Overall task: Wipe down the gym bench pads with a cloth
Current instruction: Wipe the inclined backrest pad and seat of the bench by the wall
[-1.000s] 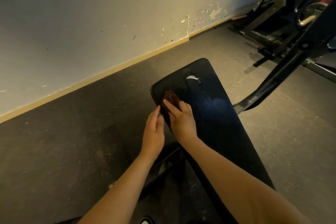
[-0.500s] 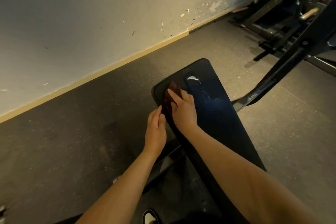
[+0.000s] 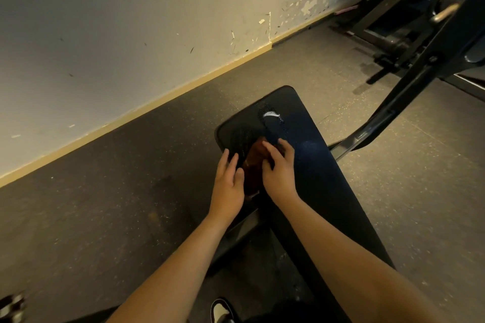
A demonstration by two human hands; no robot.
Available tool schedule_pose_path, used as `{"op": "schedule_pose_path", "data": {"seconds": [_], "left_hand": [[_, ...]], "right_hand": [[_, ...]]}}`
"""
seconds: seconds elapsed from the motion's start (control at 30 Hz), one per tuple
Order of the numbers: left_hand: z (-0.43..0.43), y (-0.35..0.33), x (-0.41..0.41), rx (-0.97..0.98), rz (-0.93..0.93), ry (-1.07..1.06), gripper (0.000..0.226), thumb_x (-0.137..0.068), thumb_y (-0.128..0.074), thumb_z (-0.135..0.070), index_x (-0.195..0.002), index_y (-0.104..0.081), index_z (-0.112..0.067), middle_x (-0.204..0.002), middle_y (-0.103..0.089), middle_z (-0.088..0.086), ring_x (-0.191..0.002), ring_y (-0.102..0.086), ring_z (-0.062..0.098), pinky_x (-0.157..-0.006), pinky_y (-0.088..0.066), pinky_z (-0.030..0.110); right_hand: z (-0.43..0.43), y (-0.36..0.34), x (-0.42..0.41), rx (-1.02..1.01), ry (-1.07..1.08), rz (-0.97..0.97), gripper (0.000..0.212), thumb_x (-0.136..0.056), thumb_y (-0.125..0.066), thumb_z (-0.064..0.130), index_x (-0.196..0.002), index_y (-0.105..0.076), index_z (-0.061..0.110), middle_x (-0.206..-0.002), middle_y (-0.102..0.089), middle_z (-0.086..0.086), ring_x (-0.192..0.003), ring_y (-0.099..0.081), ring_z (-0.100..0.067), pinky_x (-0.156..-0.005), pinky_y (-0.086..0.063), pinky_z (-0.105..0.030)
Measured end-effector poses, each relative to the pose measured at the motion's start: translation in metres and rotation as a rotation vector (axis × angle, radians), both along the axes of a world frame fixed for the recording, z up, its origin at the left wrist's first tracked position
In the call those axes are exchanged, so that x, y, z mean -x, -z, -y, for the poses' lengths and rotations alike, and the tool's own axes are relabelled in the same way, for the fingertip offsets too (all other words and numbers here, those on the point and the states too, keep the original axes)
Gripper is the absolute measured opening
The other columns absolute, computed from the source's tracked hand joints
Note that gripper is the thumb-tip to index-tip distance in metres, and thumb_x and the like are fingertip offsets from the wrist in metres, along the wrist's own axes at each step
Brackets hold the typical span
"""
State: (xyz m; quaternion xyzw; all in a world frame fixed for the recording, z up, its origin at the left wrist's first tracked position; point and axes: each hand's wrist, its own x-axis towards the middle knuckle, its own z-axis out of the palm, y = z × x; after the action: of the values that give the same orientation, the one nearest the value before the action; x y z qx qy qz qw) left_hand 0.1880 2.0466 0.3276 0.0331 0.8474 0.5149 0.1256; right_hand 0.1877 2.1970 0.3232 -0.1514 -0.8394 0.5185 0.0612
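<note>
Black vinyl bench pad (image 3: 317, 173), head view: runs diagonally over a speckled rubber floor (image 3: 105, 204), with a white scuff (image 3: 271, 114) near its far end. Reddish-brown cloth (image 3: 253, 165): bunched on the pad's left half. Grip of the right hand (image 3: 280, 176): fingers curled over the cloth's far end, pinning it to the pad. Grip of the left hand (image 3: 227, 187): loose, fingers straight, resting on the pad's left edge just beside the cloth, holding nothing.

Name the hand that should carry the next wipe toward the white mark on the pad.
Right. The right hand grips the brown cloth on the bench pad, with the white mark beyond its fingers; the left hand lies open beside the cloth, holding nothing.
</note>
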Motion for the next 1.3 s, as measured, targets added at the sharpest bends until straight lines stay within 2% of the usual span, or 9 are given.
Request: {"op": "schedule_pose_path", "data": {"seconds": [0.1, 0.2, 0.27, 0.4, 0.57, 0.7, 0.93, 1.13, 1.3], "left_hand": [[0.001, 0.006, 0.005, 0.208, -0.068, 0.086, 0.054, -0.11, -0.035, -0.033, -0.16, -0.019, -0.023, -0.167, 0.005, -0.019, -0.147, -0.003, -0.002, -0.117, -0.018, 0.023], [0.006, 0.008, 0.002, 0.192, -0.055, 0.105, 0.055, -0.11, -0.033, -0.038, -0.161, -0.018, -0.026, -0.167, 0.005, -0.023, -0.145, -0.01, -0.004, -0.11, -0.024, 0.02], [0.008, 0.006, 0.002, 0.159, -0.026, 0.09, 0.054, -0.109, -0.032, -0.041, -0.161, -0.02, -0.03, -0.166, 0.001, -0.027, -0.141, -0.014, -0.01, -0.108, -0.026, 0.02], [0.011, 0.004, 0.004, 0.083, -0.005, 0.036, 0.051, -0.109, -0.031, -0.045, -0.158, -0.027, -0.035, -0.163, -0.01, -0.03, -0.134, -0.018, -0.018, -0.107, -0.023, 0.019], [0.01, 0.006, 0.002, 0.048, -0.008, 0.02, 0.051, -0.109, -0.029, -0.046, -0.158, -0.027, -0.035, -0.163, -0.012, -0.03, -0.134, -0.019, -0.019, -0.106, -0.023, 0.017], [0.006, 0.007, 0.0, 0.02, -0.011, -0.016, 0.05, -0.109, -0.029, -0.045, -0.157, -0.027, -0.035, -0.163, -0.014, -0.03, -0.133, -0.022, -0.019, -0.104, -0.024, 0.014], [0.004, 0.005, -0.001, 0.032, 0.002, -0.008, 0.051, -0.109, -0.03, -0.044, -0.159, -0.025, -0.032, -0.164, -0.011, -0.026, -0.14, -0.016, -0.011, -0.113, -0.022, 0.024], [0.003, 0.009, -0.001, 0.034, -0.003, -0.005, 0.051, -0.109, -0.029, -0.045, -0.159, -0.023, -0.035, -0.163, -0.009, -0.03, -0.137, -0.015, -0.017, -0.108, -0.02, 0.016], [0.0, 0.009, -0.002, -0.048, 0.02, -0.065, 0.048, -0.109, -0.03, -0.043, -0.157, -0.028, -0.038, -0.162, -0.016, -0.031, -0.138, -0.024, -0.013, -0.108, -0.024, 0.021]], "right_hand": [[-0.011, 0.016, 0.006, -0.337, 0.12, 0.046, 0.047, -0.099, -0.053, 0.015, -0.145, -0.05, 0.024, -0.161, -0.017, 0.002, -0.146, -0.018, -0.023, -0.12, -0.029, -0.044], [-0.011, 0.02, 0.002, -0.089, 0.159, 0.032, 0.053, -0.101, -0.05, 0.013, -0.152, -0.039, 0.023, -0.153, -0.027, 0.003, -0.139, -0.028, -0.016, -0.116, -0.036, -0.043], [0.001, 0.018, -0.002, 0.1, 0.082, -0.009, 0.061, -0.103, -0.048, 0.019, -0.155, -0.026, 0.04, -0.153, -0.024, 0.009, -0.14, -0.026, -0.012, -0.115, -0.034, -0.04], [0.019, 0.021, -0.002, -0.161, -0.094, -0.09, 0.057, -0.102, -0.051, 0.038, -0.155, -0.029, 0.04, -0.159, -0.021, 0.007, -0.148, -0.016, -0.016, -0.119, -0.03, -0.049], [0.009, 0.019, 0.01, -0.155, -0.152, 0.003, 0.056, -0.101, -0.048, 0.049, -0.153, -0.034, 0.038, -0.157, -0.026, 0.008, -0.147, -0.018, -0.013, -0.12, -0.027, -0.047], [0.024, 0.023, 0.01, -0.376, -0.042, -0.035, 0.051, -0.1, -0.055, 0.036, -0.149, -0.042, 0.037, -0.153, -0.037, 0.006, -0.143, -0.029, -0.016, -0.111, -0.041, -0.045], [0.019, 0.03, -0.035, -0.325, -0.191, -0.033, 0.045, -0.098, -0.057, 0.026, -0.141, -0.052, 0.034, -0.141, -0.05, 0.009, -0.128, -0.045, -0.008, -0.106, -0.047, -0.037], [-0.009, 0.011, 0.021, -0.109, 0.127, 0.047, 0.049, -0.102, -0.052, 0.029, -0.149, -0.04, 0.035, -0.148, -0.039, 0.006, -0.137, -0.037, -0.011, -0.107, -0.036, -0.031], [0.037, 0.018, 0.01, -0.176, 0.057, 0.018, 0.044, -0.101, -0.054, 0.029, -0.144, -0.048, 0.033, -0.135, -0.05, 0.008, -0.123, -0.044, -0.005, -0.101, -0.043, -0.027]]}}
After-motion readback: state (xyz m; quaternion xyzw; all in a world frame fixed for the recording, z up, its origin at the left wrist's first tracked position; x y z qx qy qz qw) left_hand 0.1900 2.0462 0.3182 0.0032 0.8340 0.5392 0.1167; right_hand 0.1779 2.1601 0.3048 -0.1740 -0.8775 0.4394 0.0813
